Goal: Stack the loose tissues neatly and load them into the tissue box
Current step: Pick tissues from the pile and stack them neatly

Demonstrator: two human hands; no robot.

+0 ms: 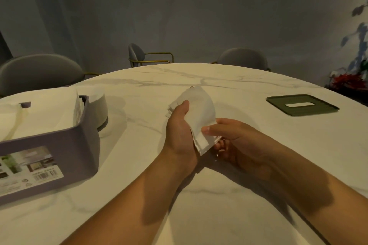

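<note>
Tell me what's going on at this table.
A person holds a small stack of tissues above the table with both hands: the left hand cups its side, the right hand pinches its near corner. The open box at the left holds white sheets. The slotted lid lies apart at the right.

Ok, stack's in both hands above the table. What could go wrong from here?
1. The tissues are fanned at the edges near the left hand, so they may go in uneven.
2. The right hand pinches only a corner, so the bent stack could slip onto the table.
3. The box already looks well filled, so room may be short.
</note>
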